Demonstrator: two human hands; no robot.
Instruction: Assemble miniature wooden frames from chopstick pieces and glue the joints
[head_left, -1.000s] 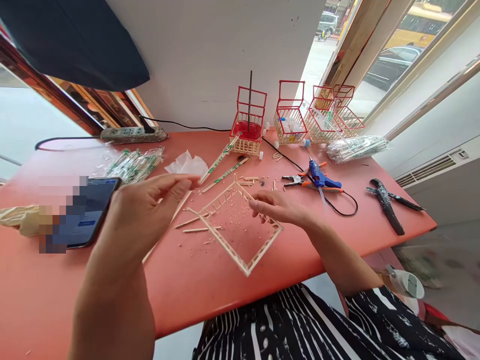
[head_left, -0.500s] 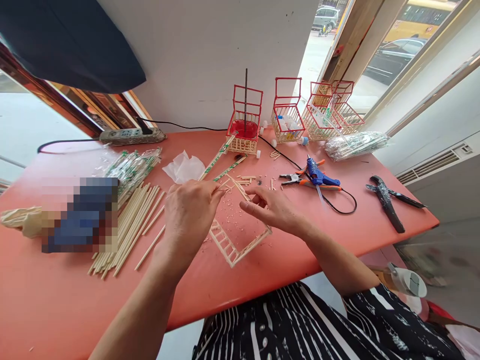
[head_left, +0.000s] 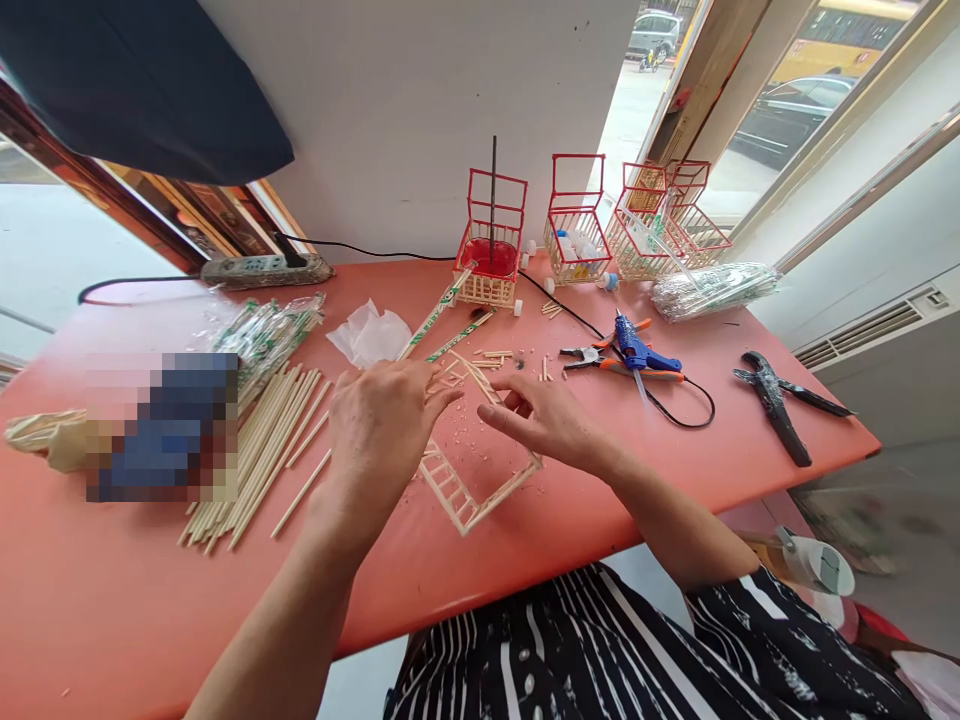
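Between my hands a small frame of pale wooden sticks [head_left: 466, 524], with ladder-like sides, lies on the red table. My left hand [head_left: 382, 415] is over its left far part, back up, thumb stretched out to the right; the other fingers are mostly hidden beneath. My right hand [head_left: 547, 420] is at the frame's right side, thumb apart from the bent fingers, with fingertips close to a stick. I cannot tell whether either hand touches the frame. Short cut sticks [head_left: 495, 357] and wood crumbs lie just beyond the fingers.
Long sticks [head_left: 259, 460] lie left, beside wrapped chopsticks [head_left: 274, 335]. A blue glue gun [head_left: 637, 345] rests on orange-handled pliers [head_left: 581, 358]; black-handled pliers [head_left: 772, 405] lie far right. Small red-rimmed stick carts [head_left: 491, 285] stand along the back, near a power strip [head_left: 259, 272].
My left thumb has straightened and moved slightly right and down, away from the index finger. My right hand and the stick frame have hardly moved.
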